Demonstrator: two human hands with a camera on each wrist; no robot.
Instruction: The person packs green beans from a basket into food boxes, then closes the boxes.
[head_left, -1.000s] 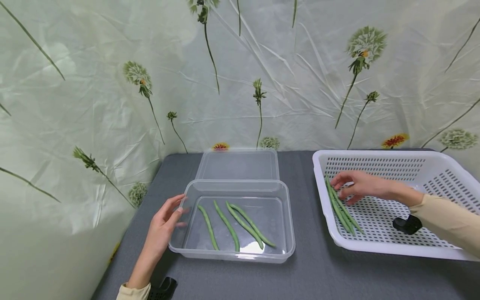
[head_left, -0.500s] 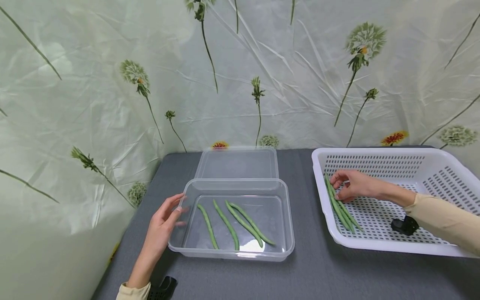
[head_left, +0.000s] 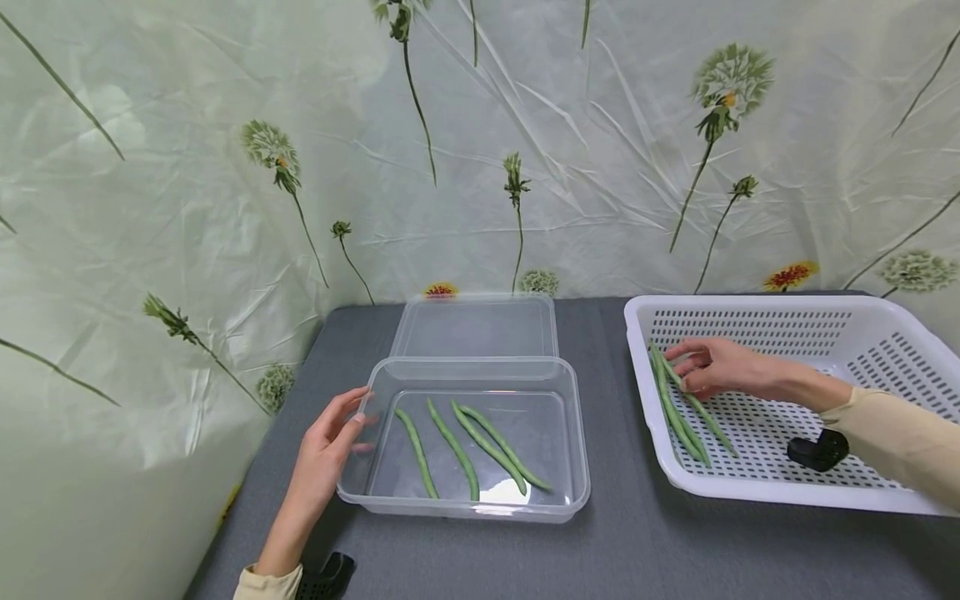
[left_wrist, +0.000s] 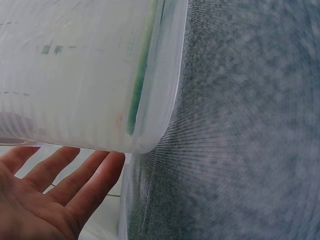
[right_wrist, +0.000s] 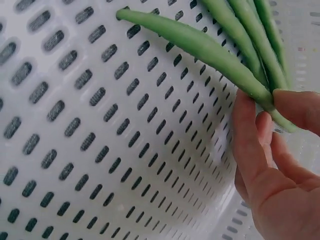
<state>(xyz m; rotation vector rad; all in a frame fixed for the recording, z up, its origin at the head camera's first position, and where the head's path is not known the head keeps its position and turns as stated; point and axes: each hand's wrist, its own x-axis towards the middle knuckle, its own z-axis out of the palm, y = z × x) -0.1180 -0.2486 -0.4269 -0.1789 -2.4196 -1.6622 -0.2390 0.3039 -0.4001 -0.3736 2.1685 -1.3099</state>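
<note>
My right hand [head_left: 727,367] pinches a green bean [right_wrist: 200,47] near one end, between thumb and fingertips, inside the white perforated basket [head_left: 787,493]. The far end of that bean slants away from the other green beans [head_left: 672,408], which lie along the basket's left wall. On the left, my left hand [head_left: 322,454] touches the side of a clear plastic container [head_left: 465,507]; the left wrist view shows fairly straight fingers [left_wrist: 95,182] against its wall. Several green beans [head_left: 455,450] lie apart on the container's floor, two of them meeting at the top.
Behind the container lies a clear lid [head_left: 480,325]. A grey cloth [head_left: 607,550] covers the table, and a flower-printed sheet [head_left: 465,225] hangs at the back and left. The basket's raised walls surround the right hand.
My right hand has taken hold of one bean and drawn it slightly right, away from the bunch. The left hand and the container have stayed in place.
</note>
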